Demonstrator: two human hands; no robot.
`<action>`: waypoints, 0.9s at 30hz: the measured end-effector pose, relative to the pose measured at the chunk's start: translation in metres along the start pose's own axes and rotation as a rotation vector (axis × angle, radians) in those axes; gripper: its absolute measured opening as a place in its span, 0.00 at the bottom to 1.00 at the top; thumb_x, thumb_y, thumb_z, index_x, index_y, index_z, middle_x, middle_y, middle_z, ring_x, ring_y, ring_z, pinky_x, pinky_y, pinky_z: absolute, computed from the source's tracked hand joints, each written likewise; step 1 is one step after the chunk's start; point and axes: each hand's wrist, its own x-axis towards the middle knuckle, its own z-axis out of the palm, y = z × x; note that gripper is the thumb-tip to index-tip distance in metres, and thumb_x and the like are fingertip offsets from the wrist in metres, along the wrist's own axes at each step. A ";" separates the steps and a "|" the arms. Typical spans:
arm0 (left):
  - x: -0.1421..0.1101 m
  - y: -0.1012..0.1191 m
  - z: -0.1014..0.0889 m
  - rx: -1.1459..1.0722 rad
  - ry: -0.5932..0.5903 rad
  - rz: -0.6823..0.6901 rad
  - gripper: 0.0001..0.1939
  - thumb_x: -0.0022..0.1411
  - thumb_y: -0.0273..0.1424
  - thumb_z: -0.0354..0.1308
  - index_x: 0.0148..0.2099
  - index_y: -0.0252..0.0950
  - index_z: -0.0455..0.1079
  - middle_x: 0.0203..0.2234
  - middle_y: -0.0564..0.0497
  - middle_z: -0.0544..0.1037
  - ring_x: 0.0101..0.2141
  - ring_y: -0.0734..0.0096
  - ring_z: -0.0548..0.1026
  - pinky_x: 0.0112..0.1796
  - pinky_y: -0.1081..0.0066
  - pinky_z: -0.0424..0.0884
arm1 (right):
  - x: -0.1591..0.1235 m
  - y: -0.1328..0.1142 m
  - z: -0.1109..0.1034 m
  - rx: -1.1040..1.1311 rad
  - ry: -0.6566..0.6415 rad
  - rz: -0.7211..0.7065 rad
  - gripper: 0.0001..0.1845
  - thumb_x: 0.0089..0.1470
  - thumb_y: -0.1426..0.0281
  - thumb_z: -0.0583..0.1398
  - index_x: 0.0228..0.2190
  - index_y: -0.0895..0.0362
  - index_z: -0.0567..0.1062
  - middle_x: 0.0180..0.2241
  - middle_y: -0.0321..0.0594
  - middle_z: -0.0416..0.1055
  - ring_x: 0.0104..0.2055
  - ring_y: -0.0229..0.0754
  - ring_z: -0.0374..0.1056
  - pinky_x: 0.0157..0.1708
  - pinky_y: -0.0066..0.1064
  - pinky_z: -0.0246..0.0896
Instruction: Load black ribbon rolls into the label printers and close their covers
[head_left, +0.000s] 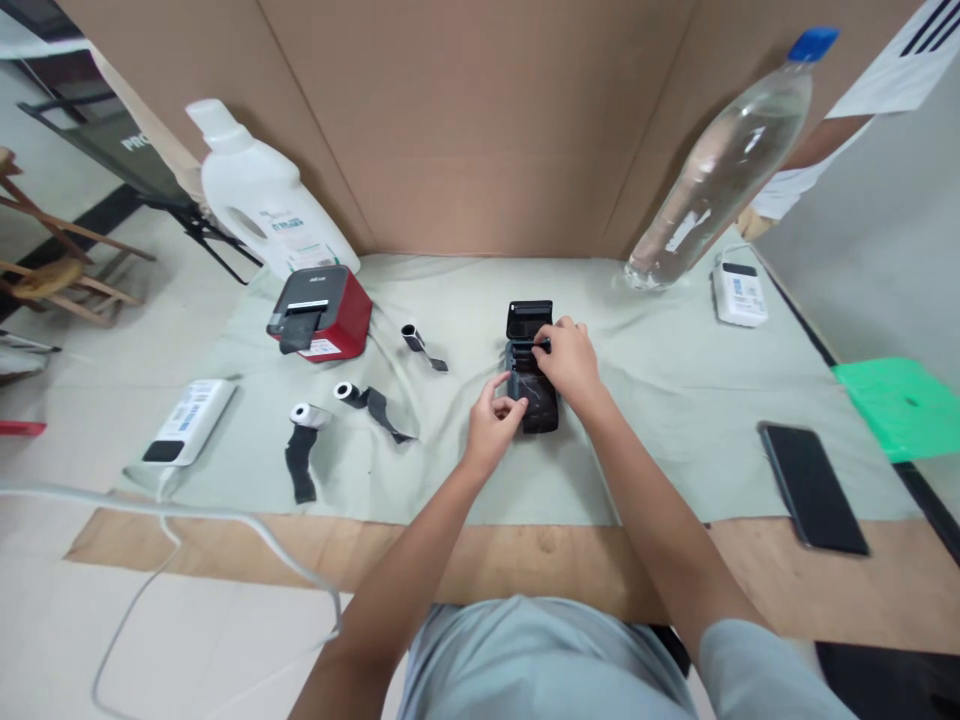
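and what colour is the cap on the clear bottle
The cap is blue, seen best in the head view, atop the clear bottle.

A: Beneath the printer (pixel 355 318), what finish?
B: Matt, wrinkled cloth (pixel 660 370).
A: Behind it?
B: Jug (pixel 262 200), smooth plastic; board (pixel 487 120), matt cardboard.
A: Right of it?
B: Handheld device (pixel 541 412), glossy plastic; bottle (pixel 727 170), clear, glossy plastic.

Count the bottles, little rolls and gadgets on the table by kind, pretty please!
Bottles: 2
Little rolls: 3
White gadgets: 2
Phone: 1
Red-and-black machine: 1
Black gadget with its lid up: 1
Total: 10
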 end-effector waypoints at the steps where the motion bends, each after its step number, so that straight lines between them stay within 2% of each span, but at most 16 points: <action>1: 0.000 0.000 0.000 0.001 0.000 0.007 0.28 0.62 0.35 0.63 0.62 0.32 0.64 0.20 0.58 0.71 0.22 0.77 0.67 0.28 0.74 0.65 | 0.001 0.000 -0.001 0.032 0.054 -0.010 0.12 0.62 0.72 0.56 0.41 0.54 0.80 0.45 0.50 0.72 0.50 0.56 0.63 0.51 0.45 0.62; 4: 0.000 -0.002 0.000 0.007 -0.002 0.019 0.25 0.62 0.34 0.62 0.60 0.33 0.65 0.20 0.60 0.69 0.22 0.77 0.66 0.28 0.75 0.64 | 0.007 0.002 -0.003 0.122 0.178 -0.090 0.21 0.65 0.73 0.50 0.54 0.55 0.75 0.55 0.50 0.71 0.55 0.56 0.62 0.57 0.49 0.57; 7: -0.001 -0.002 0.001 0.039 -0.010 0.028 0.21 0.60 0.31 0.60 0.56 0.34 0.66 0.19 0.61 0.67 0.21 0.78 0.64 0.28 0.76 0.62 | 0.011 0.002 -0.003 0.165 0.145 -0.168 0.25 0.64 0.73 0.50 0.61 0.56 0.68 0.62 0.50 0.66 0.59 0.56 0.60 0.60 0.50 0.54; 9: -0.002 -0.001 0.001 0.073 -0.016 0.045 0.20 0.60 0.30 0.59 0.54 0.35 0.66 0.19 0.62 0.65 0.21 0.78 0.63 0.27 0.76 0.61 | 0.011 0.001 -0.005 0.175 0.112 -0.173 0.24 0.63 0.72 0.52 0.58 0.58 0.70 0.60 0.52 0.66 0.58 0.56 0.60 0.59 0.49 0.56; 12: -0.003 0.002 0.000 0.153 -0.030 0.076 0.19 0.58 0.29 0.58 0.53 0.36 0.66 0.19 0.62 0.66 0.20 0.78 0.62 0.27 0.76 0.60 | 0.005 -0.001 -0.013 0.193 0.034 -0.157 0.18 0.59 0.74 0.55 0.51 0.57 0.74 0.52 0.51 0.66 0.53 0.53 0.65 0.55 0.43 0.62; 16: -0.005 0.004 -0.003 0.245 -0.049 0.105 0.17 0.58 0.27 0.58 0.51 0.38 0.67 0.19 0.62 0.65 0.19 0.78 0.62 0.26 0.76 0.60 | -0.008 0.000 -0.027 0.159 -0.176 -0.158 0.18 0.55 0.76 0.58 0.47 0.54 0.75 0.46 0.46 0.65 0.44 0.47 0.68 0.49 0.40 0.65; 18: -0.005 0.004 -0.004 0.272 -0.056 0.116 0.16 0.58 0.27 0.57 0.50 0.38 0.67 0.19 0.62 0.65 0.19 0.78 0.62 0.27 0.76 0.61 | -0.012 0.000 -0.030 0.115 -0.252 -0.159 0.16 0.56 0.75 0.59 0.46 0.52 0.76 0.44 0.44 0.65 0.44 0.48 0.67 0.49 0.41 0.65; 20: -0.005 0.004 -0.004 0.286 -0.061 0.119 0.16 0.58 0.27 0.57 0.49 0.38 0.67 0.19 0.62 0.65 0.20 0.78 0.63 0.27 0.76 0.62 | -0.014 0.000 -0.030 0.083 -0.245 -0.136 0.15 0.58 0.73 0.59 0.47 0.52 0.77 0.43 0.46 0.65 0.48 0.51 0.66 0.52 0.43 0.64; 23: -0.005 0.002 -0.003 0.285 -0.063 0.114 0.15 0.59 0.27 0.57 0.49 0.39 0.67 0.19 0.62 0.65 0.19 0.78 0.63 0.27 0.77 0.62 | -0.014 -0.002 -0.024 0.038 -0.193 -0.027 0.21 0.61 0.67 0.60 0.55 0.50 0.75 0.48 0.49 0.63 0.54 0.56 0.62 0.55 0.47 0.61; 27: -0.004 0.001 -0.001 0.274 -0.047 0.118 0.14 0.59 0.27 0.57 0.49 0.39 0.68 0.19 0.63 0.63 0.19 0.78 0.62 0.26 0.77 0.61 | -0.010 -0.002 -0.013 -0.012 -0.318 0.081 0.27 0.64 0.61 0.56 0.64 0.43 0.67 0.52 0.50 0.59 0.55 0.59 0.61 0.55 0.52 0.61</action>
